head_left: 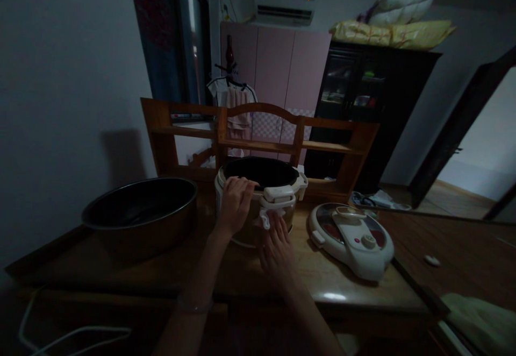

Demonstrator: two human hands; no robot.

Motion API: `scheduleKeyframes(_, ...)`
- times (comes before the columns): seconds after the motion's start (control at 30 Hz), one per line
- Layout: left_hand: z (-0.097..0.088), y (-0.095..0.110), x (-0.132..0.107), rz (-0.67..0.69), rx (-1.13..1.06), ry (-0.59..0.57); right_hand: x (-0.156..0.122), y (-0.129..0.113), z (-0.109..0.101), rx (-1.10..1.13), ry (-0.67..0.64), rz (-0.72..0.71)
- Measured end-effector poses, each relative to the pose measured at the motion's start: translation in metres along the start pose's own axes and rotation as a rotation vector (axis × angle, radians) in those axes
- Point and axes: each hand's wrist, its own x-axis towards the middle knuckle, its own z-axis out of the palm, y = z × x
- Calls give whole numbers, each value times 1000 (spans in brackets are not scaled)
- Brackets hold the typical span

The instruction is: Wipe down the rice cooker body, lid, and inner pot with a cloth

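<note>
One round, pale electric pressure cooker (246, 230), open on top and dark inside, sits in the middle of the wooden surface (312, 275). One big dark pot (155, 232) is on its left, one white lid (355, 243) on its right, and one wooden shelf (262, 144) behind. The left grip (236, 197) lies on its edge, but I cannot tell if it squeezes; the right grip (277, 240) holds one white cloth (266, 218) against its front, and both hide part of it.
</note>
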Motion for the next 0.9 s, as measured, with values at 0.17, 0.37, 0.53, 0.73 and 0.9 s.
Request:
scheduleKeyframes(0.17, 1, 1, 0, 3, 7, 11, -2, -5, 6, 19, -57, 19)
scheduleKeyframes(0.37, 1, 0, 1, 8, 13, 10, -8, -4, 3, 93, -37, 76)
scheduleKeyframes(0.53, 2, -1, 0, 3, 18, 18, -9, 34, 5, 476, 94, 514)
scheduleKeyframes(0.73, 7, -3, 0, 8, 39, 58, -2, 47, -9, 749, 44, 642)
scheduleKeyframes(0.9, 9, -3, 0, 22, 29, 74, -12, 4, -6, 682, 40, 522)
